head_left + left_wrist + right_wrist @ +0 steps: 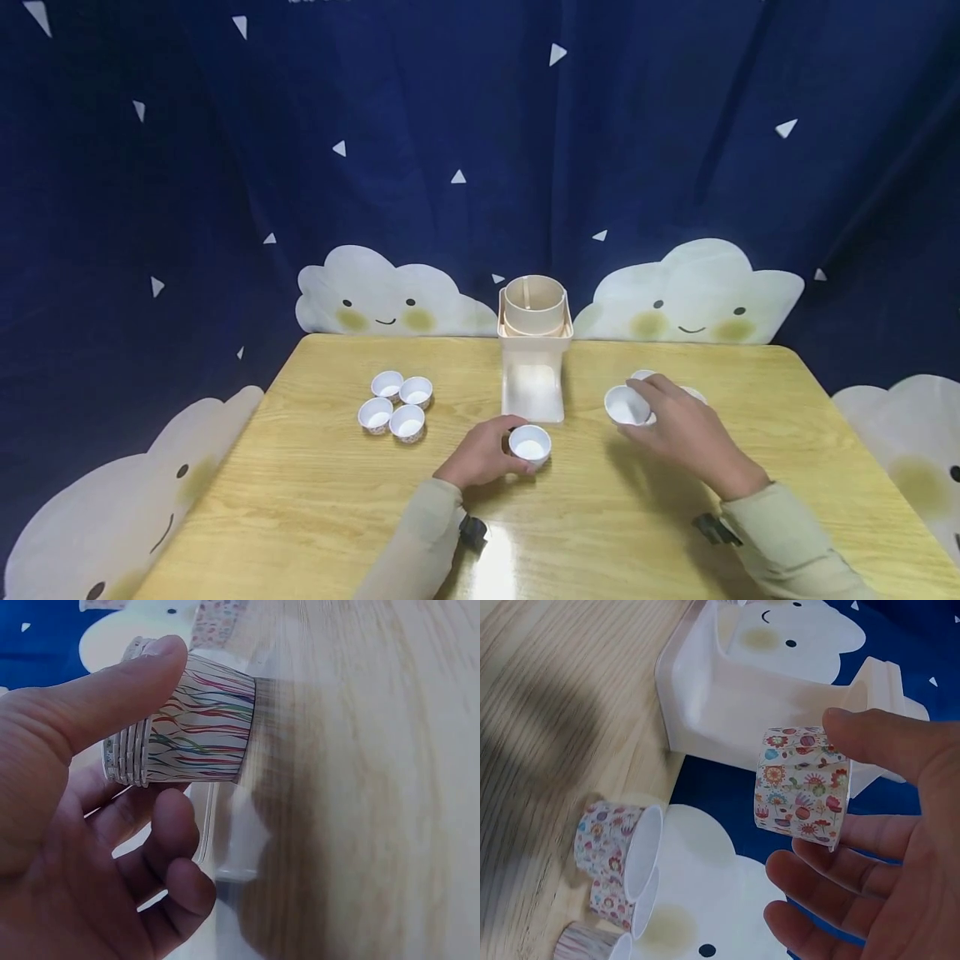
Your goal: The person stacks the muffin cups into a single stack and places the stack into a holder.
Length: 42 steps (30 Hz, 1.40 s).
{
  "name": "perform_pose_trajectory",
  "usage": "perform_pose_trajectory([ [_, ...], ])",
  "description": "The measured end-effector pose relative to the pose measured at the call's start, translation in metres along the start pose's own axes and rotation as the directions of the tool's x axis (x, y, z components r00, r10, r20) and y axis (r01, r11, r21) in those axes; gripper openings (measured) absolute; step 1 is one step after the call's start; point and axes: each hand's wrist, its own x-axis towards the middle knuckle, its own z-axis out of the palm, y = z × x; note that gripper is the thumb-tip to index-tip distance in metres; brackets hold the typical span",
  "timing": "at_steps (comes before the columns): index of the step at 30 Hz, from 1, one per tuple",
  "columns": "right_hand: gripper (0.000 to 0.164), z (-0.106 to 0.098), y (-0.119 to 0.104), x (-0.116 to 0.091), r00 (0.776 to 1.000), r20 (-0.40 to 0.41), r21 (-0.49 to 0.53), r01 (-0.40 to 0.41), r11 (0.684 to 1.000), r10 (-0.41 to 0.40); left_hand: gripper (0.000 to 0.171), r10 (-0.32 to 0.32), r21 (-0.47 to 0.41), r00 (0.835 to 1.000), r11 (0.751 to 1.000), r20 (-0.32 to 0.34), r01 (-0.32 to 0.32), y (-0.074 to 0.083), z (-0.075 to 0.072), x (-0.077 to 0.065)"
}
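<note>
My left hand [482, 454] grips a nested stack of small paper baking cups [530, 446] near the middle of the table, thumb on one side and fingers on the other. In the left wrist view, the outermost cup [206, 724] has wavy coloured lines, with several rims stacked behind it. Its base is at or just above the tabletop. My right hand [686, 425] pinches a flower-patterned paper cup [801, 784] near its rim, lifted off the table and tilted. Below it, more printed cups [604, 840] stand on the wood, partly hidden by this hand in the head view.
A cream plastic stand with a round holder [534, 321] on top is at the back centre, just beyond my left hand. Several white-lined paper cups [407, 423] stand in a cluster on the left of the wooden table [315, 500]. A blue cloud-patterned curtain [420, 100] hangs behind.
</note>
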Motion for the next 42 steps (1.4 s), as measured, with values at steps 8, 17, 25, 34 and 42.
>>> perform_pose_trajectory([
  [8, 0.061, 0.002, -0.005, 0.002, 1.000, 0.000, 0.004, 0.011, 1.000, -0.011, 0.061, 0.041, 0.000, 0.999, 0.999, 0.001, -0.041, 0.003, 0.004, 0.002],
  [17, 0.060, 0.003, -0.010, 0.004, 1.000, 0.011, 0.016, 0.013, 1.000, -0.013, 0.068, 0.076, -0.014, 0.997, 0.997, 0.014, -0.076, 0.005, 0.008, 0.000],
  [25, 0.057, 0.007, -0.017, 0.006, 1.000, 0.014, 0.029, 0.027, 0.999, -0.028, 0.054, 0.052, -0.081, 0.999, 0.995, -0.005, -0.052, 0.006, 0.007, -0.003],
  [34, 0.058, 0.013, -0.024, 0.008, 0.999, 0.013, 0.044, 0.049, 0.998, -0.050, 0.057, 0.037, -0.112, 0.999, 0.993, 0.022, -0.034, 0.004, 0.006, 0.000],
  [42, 0.058, 0.017, -0.029, 0.011, 0.997, 0.003, 0.030, 0.071, 0.997, -0.071, 0.058, 0.012, -0.141, 0.999, 0.990, 0.032, -0.007, 0.002, 0.005, -0.001],
])
